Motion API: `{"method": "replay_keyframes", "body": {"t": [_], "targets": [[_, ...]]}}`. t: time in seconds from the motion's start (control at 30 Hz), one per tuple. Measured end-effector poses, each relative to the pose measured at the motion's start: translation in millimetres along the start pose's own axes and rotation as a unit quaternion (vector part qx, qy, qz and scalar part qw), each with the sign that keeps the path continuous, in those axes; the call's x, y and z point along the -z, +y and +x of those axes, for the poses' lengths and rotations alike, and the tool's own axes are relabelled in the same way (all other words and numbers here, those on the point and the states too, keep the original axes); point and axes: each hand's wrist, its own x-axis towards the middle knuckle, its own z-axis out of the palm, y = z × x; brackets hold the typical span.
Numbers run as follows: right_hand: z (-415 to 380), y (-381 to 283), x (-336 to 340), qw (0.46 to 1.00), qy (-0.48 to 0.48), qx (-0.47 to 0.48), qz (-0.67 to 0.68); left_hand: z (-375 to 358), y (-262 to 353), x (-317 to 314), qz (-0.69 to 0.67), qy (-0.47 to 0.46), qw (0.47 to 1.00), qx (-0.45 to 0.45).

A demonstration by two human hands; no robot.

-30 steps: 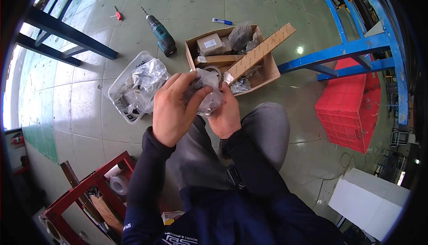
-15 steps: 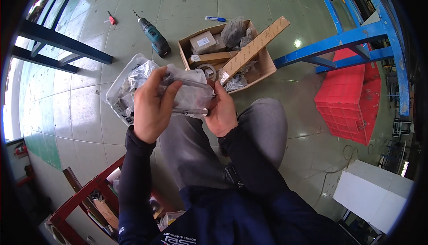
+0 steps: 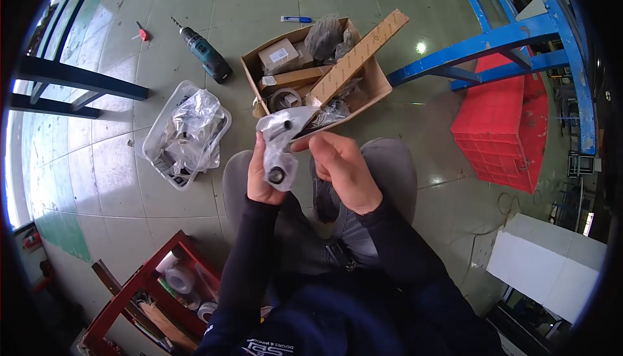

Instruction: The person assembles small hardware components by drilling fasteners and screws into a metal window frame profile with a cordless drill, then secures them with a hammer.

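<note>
A metal part in a clear plastic bag (image 3: 280,152) stands upright above my knees, a dark round end showing low in it. My left hand (image 3: 261,178) is closed around its left side. To its right, my right hand (image 3: 344,169) has curled fingers, with the fingertips at the bag's right edge; what they pinch, if anything, is hidden. Just beyond the bag lies an open cardboard box (image 3: 256,83) holding small cartons, a tape roll (image 3: 284,100), plastic-wrapped pieces and a long cardboard-wrapped bar (image 3: 360,54).
A white plastic tub (image 3: 225,122) of bagged parts sits on the floor at left. Beyond are a cordless drill (image 3: 206,54), a red-handled tool (image 3: 143,34) and a blue cutter (image 3: 296,19). Blue frames (image 3: 480,41) flank both sides; a red crate (image 3: 490,126) stands right.
The bagged part has been turned from lying across both hands to upright in my left hand. Both hands have shifted right relative to the tub, which now shows fully.
</note>
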Motion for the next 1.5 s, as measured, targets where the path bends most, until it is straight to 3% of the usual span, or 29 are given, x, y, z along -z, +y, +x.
{"method": "replay_keyframes", "body": {"t": [0.03, 0.07, 0.17, 0.37, 0.43, 0.53, 0.6, 0.7, 0.73, 0.83, 0.9, 0.97, 1.0, 1.03, 1.07, 1.1, 1.2, 1.23, 1.27, 1.3, 1.37, 1.43, 1.5], "targets": [[-2, -4, 3, 0.997, -0.006, 0.032, -0.075, 4, -6, -31, 0.092, 0.145, 0.984, -0.050], [-4, -9, 8, 0.994, -0.011, 0.028, -0.104, 10, -9, -21, 0.139, 0.085, 0.986, -0.046], [-2, -12, 9, 0.983, 0.044, 0.064, -0.166, 14, -18, -8, 0.216, 0.068, 0.969, -0.100], [3, -42, 31, 0.943, 0.051, 0.067, -0.323, 8, -14, -20, 0.153, 0.037, 0.987, -0.041], [9, -49, 33, 0.941, 0.048, 0.071, -0.327, 12, -15, 26, 0.114, -0.047, 0.992, -0.036], [20, -39, 36, 0.981, 0.045, 0.061, -0.178, -3, -4, -3, 0.099, -0.043, 0.994, 0.011], [21, -46, 38, 0.991, -0.012, 0.034, -0.129, -15, 13, -7, 0.037, -0.108, 0.992, 0.050], [23, -60, 25, 0.981, -0.143, 0.010, -0.133, -17, 32, 1, 0.131, -0.188, 0.970, 0.076], [29, -64, 17, 0.968, -0.199, 0.015, -0.152, -18, 36, -7, 0.230, -0.167, 0.956, 0.075], [48, -73, -9, 0.927, -0.332, -0.041, -0.170, -23, 61, -53, 0.465, -0.151, 0.859, 0.152], [62, -72, -18, 0.899, -0.354, -0.007, -0.257, -22, 81, -63, 0.587, -0.193, 0.754, 0.222], [64, -64, -23, 0.936, -0.248, 0.036, -0.248, -25, 94, -62, 0.648, -0.176, 0.731, 0.119], [63, -77, -19, 0.941, -0.207, 0.013, -0.268, -26, 100, -56, 0.652, -0.128, 0.742, 0.091], [66, -74, -6, 0.959, -0.137, 0.079, -0.236, -26, 109, -34, 0.638, -0.068, 0.766, 0.049], [68, -75, 18, 0.978, -0.086, 0.055, -0.183, -26, 123, -25, 0.639, -0.043, 0.767, -0.039], [72, -65, 55, 0.991, -0.067, 0.078, -0.087, -24, 145, 10, 0.752, -0.033, 0.647, -0.125], [63, -18, 147, 0.985, 0.158, 0.058, -0.034, -10, 221, 126, 0.747, 0.161, 0.637, -0.098], [54, 13, 177, 0.972, 0.225, 0.038, -0.061, -9, 267, 203, 0.844, 0.109, 0.514, -0.103], [42, 51, 205, 0.959, 0.275, -0.003, -0.074, 6, 257, 205, 0.713, 0.248, 0.638, -0.151], [27, 93, 229, 0.945, 0.313, -0.060, -0.079, 13, 271, 231, 0.729, 0.307, 0.599, -0.124], [-6, 187, 270, 0.922, 0.350, -0.161, -0.046, 28, 288, 257, 0.804, 0.377, 0.460, -0.021], [-39, 258, 285, 0.893, 0.372, -0.251, -0.041, 40, 331, 317, 0.900, 0.304, 0.313, 0.011], [-56, 322, 295, 0.873, 0.365, -0.316, -0.064, 60, 305, 310, 0.909, 0.330, 0.247, 0.053]]}}
